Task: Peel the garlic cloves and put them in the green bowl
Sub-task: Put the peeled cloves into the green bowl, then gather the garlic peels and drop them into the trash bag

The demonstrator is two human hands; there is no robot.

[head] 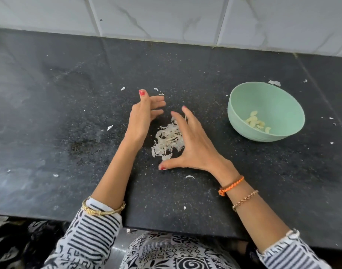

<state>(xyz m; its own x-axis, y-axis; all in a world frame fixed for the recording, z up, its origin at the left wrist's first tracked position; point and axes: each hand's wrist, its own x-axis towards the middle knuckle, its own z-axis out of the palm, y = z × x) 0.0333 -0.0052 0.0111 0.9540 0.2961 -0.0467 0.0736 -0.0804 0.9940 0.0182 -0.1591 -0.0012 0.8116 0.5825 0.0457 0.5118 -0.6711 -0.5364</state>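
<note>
Two hands flank a pile of garlic skins [169,139] on a black speckled tabletop [69,113]. The left hand [142,118], at the pile's 9 o'clock, is edge-on with fingers extended and holds nothing; the right hand [189,144], at 3 o'clock, is spread wide, its thumb tip on the tabletop. Peeled garlic cloves [257,123] lie in the green bowl [249,98], at 2 o'clock from the pile.

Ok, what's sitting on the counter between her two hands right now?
In the head view, a pile of garlic skins lies between the left hand and the right hand. No unpeeled clove shows there.
</note>
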